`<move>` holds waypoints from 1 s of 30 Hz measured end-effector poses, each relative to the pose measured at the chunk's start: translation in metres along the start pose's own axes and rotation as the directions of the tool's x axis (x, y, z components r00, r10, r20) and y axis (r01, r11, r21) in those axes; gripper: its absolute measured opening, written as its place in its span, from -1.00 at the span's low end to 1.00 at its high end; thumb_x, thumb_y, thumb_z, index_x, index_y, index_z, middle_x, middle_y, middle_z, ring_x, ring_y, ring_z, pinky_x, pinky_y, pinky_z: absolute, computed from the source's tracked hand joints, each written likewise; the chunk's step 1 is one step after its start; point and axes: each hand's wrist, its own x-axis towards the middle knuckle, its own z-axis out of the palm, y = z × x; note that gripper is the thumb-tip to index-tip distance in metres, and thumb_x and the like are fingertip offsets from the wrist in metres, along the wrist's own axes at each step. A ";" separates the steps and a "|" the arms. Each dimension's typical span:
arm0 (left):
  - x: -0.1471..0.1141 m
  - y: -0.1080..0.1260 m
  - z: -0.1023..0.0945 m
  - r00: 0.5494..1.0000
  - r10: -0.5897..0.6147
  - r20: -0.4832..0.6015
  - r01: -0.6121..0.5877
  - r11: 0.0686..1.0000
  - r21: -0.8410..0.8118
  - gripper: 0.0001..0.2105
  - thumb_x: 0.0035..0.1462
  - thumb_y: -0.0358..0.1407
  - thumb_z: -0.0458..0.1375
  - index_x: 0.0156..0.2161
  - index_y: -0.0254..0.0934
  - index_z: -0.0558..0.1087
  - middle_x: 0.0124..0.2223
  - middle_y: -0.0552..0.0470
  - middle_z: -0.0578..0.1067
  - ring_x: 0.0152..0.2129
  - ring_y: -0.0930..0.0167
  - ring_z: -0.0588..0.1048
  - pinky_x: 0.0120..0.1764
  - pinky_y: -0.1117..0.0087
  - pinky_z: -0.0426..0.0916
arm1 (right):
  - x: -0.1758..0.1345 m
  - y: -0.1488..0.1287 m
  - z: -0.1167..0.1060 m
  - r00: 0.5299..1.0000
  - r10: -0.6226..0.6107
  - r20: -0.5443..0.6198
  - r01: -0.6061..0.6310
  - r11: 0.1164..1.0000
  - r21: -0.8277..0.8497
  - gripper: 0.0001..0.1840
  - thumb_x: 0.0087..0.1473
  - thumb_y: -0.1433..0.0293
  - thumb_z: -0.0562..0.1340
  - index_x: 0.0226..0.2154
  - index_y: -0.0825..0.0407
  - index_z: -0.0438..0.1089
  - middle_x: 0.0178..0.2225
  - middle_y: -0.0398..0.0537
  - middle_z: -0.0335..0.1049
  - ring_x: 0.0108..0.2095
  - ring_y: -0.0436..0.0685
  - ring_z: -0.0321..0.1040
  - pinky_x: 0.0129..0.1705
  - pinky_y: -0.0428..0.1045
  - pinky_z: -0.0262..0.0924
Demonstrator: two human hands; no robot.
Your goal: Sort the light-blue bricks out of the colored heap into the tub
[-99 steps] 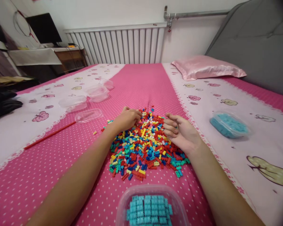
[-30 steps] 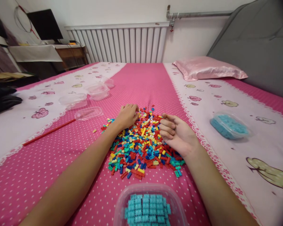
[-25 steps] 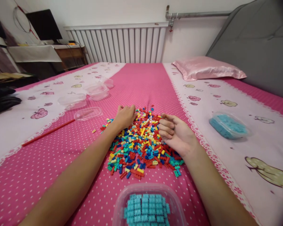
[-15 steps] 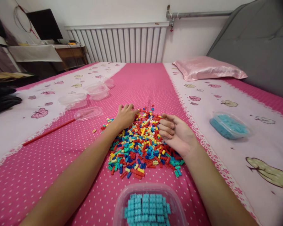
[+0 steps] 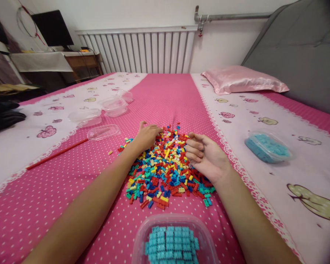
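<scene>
A loose pile of small plastic building bricks (image 5: 165, 167) in red, yellow, blue, green and white lies on the bed. At its far left edge is my left hand (image 5: 147, 137), palm down, fingers apart and reaching onto the bricks; some fingertips are hidden. My right hand (image 5: 207, 156) rests at the right side of the pile, palm turned inward, with its fingers curled closed. Whether a brick is inside those fingers cannot be seen. Close to me stands a clear plastic tub (image 5: 139, 238) holding rows of turquoise bricks (image 5: 172, 244) packed together.
On the right sits another clear tub of turquoise pieces (image 5: 268, 146). Several clear containers (image 5: 114, 104) stand at the left, with a clear lid (image 5: 103, 132) and a red stick (image 5: 57, 154) nearer. A pink pillow (image 5: 243, 79) lies at the back right.
The fingers of my left hand have shifted slightly at the pile's far edge, one now raised apart from the others. My right hand has barely moved.
</scene>
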 end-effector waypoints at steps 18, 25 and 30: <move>0.001 -0.005 -0.007 0.969 -0.246 0.018 0.241 0.961 0.132 -0.71 0.28 -0.10 0.13 -0.11 -0.30 0.48 -0.11 -0.03 0.52 -0.05 0.29 0.46 0.19 -0.01 0.21 | 0.000 0.000 0.000 1.000 -0.008 -0.008 0.008 1.000 -0.022 -0.73 0.25 0.51 0.01 -0.45 0.07 0.29 -0.70 -0.37 -0.18 -0.74 -0.13 -0.28 -0.76 -0.20 -0.28; 0.001 -0.004 -0.008 0.977 -0.210 -0.035 0.213 0.972 0.098 -0.83 0.28 -0.28 0.06 -0.17 -0.22 0.50 -0.11 -0.14 0.54 -0.08 0.15 0.45 0.15 -0.15 0.03 | -0.001 0.000 0.001 1.000 -0.017 0.000 0.017 0.999 -0.051 -0.70 0.27 0.51 -0.01 -0.46 0.07 0.29 -0.71 -0.38 -0.21 -0.74 -0.12 -0.30 -0.77 -0.20 -0.27; 0.000 -0.004 -0.009 0.981 -0.185 -0.050 0.188 0.980 0.064 -0.79 0.26 -0.32 0.04 -0.14 -0.20 0.53 -0.09 -0.15 0.53 -0.07 0.16 0.44 0.15 -0.13 0.00 | -0.001 0.000 0.001 1.000 -0.027 0.002 0.027 0.997 -0.075 -0.72 0.27 0.49 0.01 -0.46 0.06 0.29 -0.70 -0.39 -0.20 -0.74 -0.13 -0.31 -0.77 -0.20 -0.27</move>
